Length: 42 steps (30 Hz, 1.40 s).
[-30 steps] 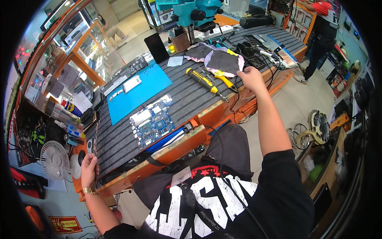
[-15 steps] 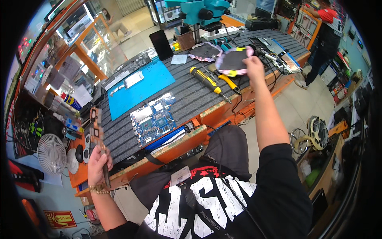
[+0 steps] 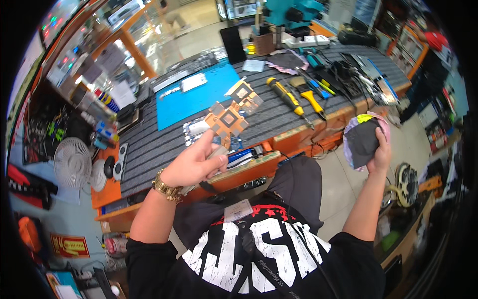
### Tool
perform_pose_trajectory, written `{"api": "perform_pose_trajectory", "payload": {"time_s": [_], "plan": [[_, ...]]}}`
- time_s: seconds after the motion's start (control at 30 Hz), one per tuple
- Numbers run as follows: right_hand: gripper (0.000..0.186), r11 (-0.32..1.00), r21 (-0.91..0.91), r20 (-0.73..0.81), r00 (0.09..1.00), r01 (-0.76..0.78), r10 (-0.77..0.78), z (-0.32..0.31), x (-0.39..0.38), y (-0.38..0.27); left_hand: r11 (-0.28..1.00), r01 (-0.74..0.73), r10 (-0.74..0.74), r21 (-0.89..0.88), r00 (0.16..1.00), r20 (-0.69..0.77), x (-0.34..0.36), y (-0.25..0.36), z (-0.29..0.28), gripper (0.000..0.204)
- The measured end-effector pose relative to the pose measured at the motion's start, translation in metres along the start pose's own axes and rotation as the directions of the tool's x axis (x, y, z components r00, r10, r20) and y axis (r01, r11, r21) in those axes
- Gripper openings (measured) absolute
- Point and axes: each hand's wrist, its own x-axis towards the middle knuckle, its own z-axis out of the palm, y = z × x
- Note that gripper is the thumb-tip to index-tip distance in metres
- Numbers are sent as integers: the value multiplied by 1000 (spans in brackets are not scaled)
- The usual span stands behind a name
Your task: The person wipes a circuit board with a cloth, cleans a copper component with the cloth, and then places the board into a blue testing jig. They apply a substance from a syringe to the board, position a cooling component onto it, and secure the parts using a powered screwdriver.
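Observation:
My left hand is closed around one end of a copper laptop heat sink, its index finger stretched along the metal. Flat plates with dark-framed square patches face up toward me. Beneath it, a blue circuit board lies on the grey ribbed mat, mostly hidden by the heat sink and my hand. Off the table's front right edge, my right hand grips a dark cloth pad with a frilly pink and yellow border. The thumb presses on its face. Another such pad rests farther back.
A blue mat holds a few small parts. Toward the right lie a yellow-black screwdriver, a yellow-handled brush and cables. A teal microscope stands behind, a white fan at left. An open drawer juts toward my lap.
My left hand has brought the heat sink from the table's left end to above the circuit board. My right hand has drawn the cloth pad off the table toward me.

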Motion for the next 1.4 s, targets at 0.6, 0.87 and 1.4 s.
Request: {"api": "perform_pose_trajectory", "payload": {"time_s": [0.6, 0.87, 1.4], "plan": [[27, 924, -305, 6, 971, 229, -239, -32, -62, -15, 938, -63, -35, 341, 961, 273, 139, 16, 165, 55], [29, 569, -620, 258, 825, 540, -502, 16, -55, -9, 807, -260, 127, 530, 953, 276, 167, -3, 198, 64], [33, 480, -677, 269, 795, 558, -544, 7, -36, -5, 909, -173, 49, 379, 948, 314, 194, 18, 236, 82]]}}
